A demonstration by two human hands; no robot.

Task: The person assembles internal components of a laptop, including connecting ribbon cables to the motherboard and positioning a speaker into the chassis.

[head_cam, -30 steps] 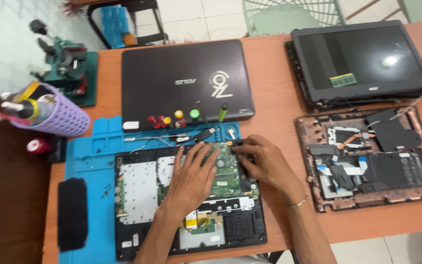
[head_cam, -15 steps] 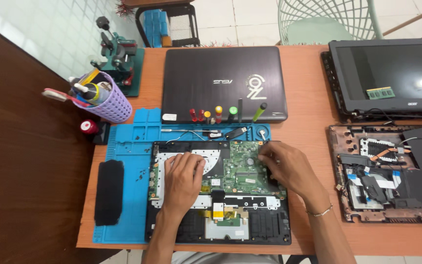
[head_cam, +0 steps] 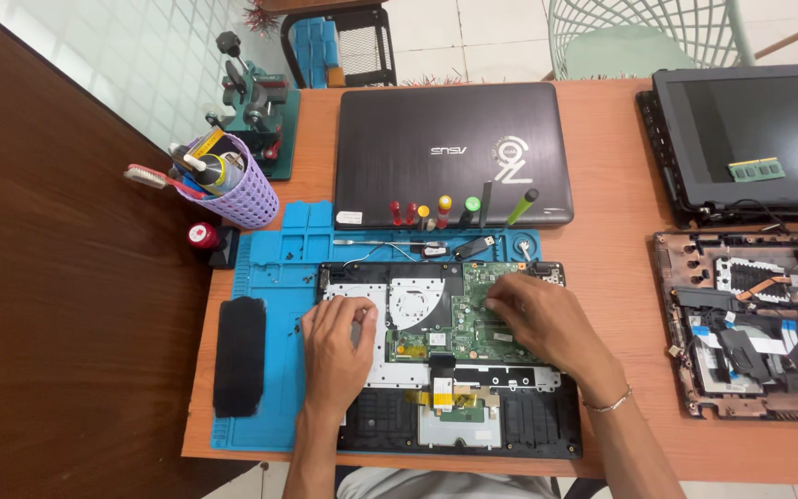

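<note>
An opened laptop base (head_cam: pixel 547 434) lies on a blue repair mat (head_cam: pixel 279 268), its green circuit board (head_cam: pixel 454 319) and silver shielding exposed. My left hand (head_cam: pixel 336 351) rests flat on the left side of the base, fingers curled over the silver plate. My right hand (head_cam: pixel 538 319) lies on the green board near its upper right, fingertips pressed to the board; whether they pinch anything is hidden. A thin bracelet sits on my right wrist.
A closed dark laptop (head_cam: pixel 454 148) lies behind the mat, with several coloured-handle screwdrivers (head_cam: pixel 445 212) along its front edge. A purple tool cup (head_cam: pixel 233 189), a green vise (head_cam: pixel 256 106), a black pad (head_cam: pixel 239 356), a dismantled laptop chassis (head_cam: pixel 750 323) and a screen lid (head_cam: pixel 750 139) surround the work.
The view has shifted so the whole scene sits further right and lower. My right hand moved slightly right on the green board; my left hand stays on the silver plate.
</note>
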